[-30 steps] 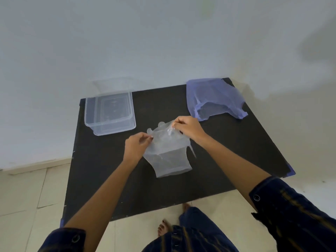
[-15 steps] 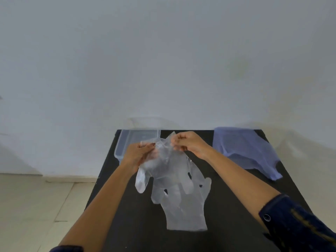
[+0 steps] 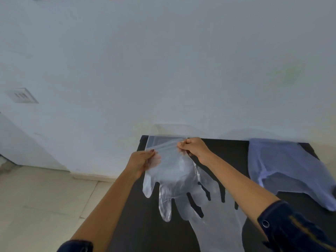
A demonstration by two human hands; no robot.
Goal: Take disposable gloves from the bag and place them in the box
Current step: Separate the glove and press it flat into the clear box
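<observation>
I hold clear disposable gloves (image 3: 179, 180) up over the black table (image 3: 149, 231), fingers hanging down. My left hand (image 3: 141, 161) pinches the cuff at its left edge and my right hand (image 3: 193, 148) pinches it at the right. A second clear glove sheet (image 3: 221, 228) trails lower toward me. The clear plastic box (image 3: 160, 140) stands at the table's far left corner, mostly hidden behind the lifted gloves. The purple plastic bag (image 3: 287, 166) lies flat on the table's far right.
A white wall rises right behind the table. Pale floor tiles (image 3: 45, 200) lie to the left of the table, with a wall vent (image 3: 21, 95) higher up on the left.
My hands have lifted the gloves off the table and pulled the cuff apart, so the glove fingers now hang open. The camera has tilted upward toward the wall.
</observation>
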